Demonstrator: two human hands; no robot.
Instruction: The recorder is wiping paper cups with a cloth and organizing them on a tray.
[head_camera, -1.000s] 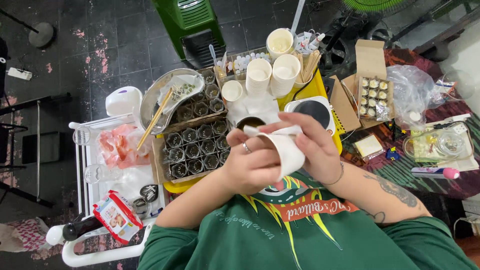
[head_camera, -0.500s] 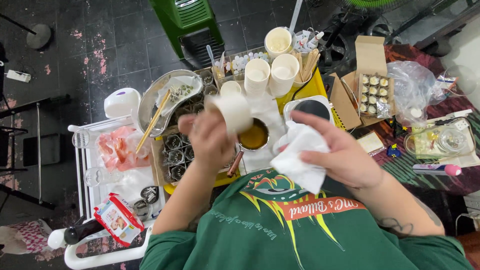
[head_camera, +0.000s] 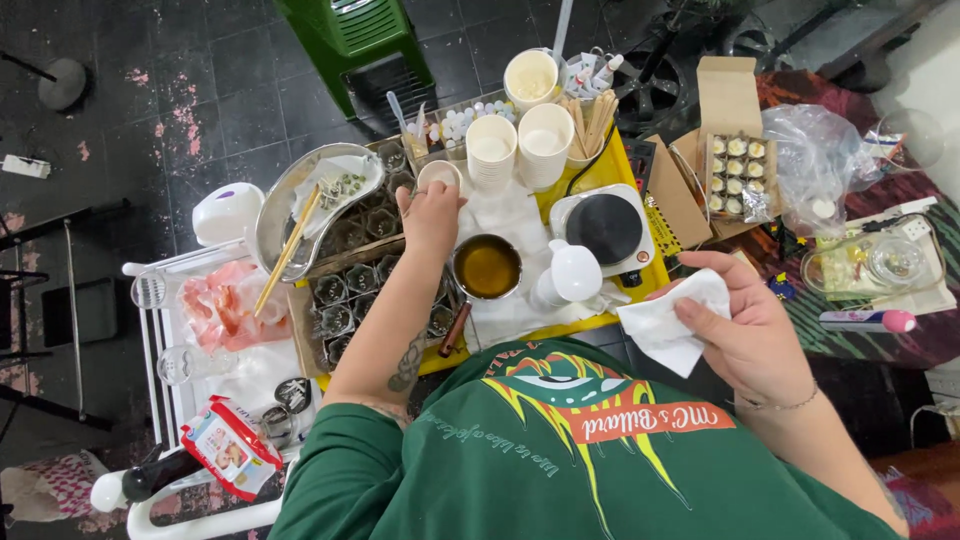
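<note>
My left hand (head_camera: 430, 215) reaches forward and grips a small white paper cup (head_camera: 439, 176), holding it just beyond a tray of several small glass jars (head_camera: 345, 290). My right hand (head_camera: 750, 325) is drawn back to the right and clutches a crumpled white paper tissue (head_camera: 665, 322). Between the hands sit a small metal pot of amber liquid (head_camera: 487, 268) and a white bottle (head_camera: 572, 275) on a yellow tray (head_camera: 630, 165).
Stacks of paper cups (head_camera: 492, 148) stand at the back by a black hot plate (head_camera: 605, 228). A metal dish with chopsticks (head_camera: 300, 205) lies left. A cardboard box of small candles (head_camera: 735, 170) and a plastic bag (head_camera: 825, 160) are right. A white rack (head_camera: 165, 330) holds packets.
Both hands were together wiping a cup with the tissue. The left hand then carried the cup forward toward the cup stacks, and the right hand pulled away to the right with the tissue.
</note>
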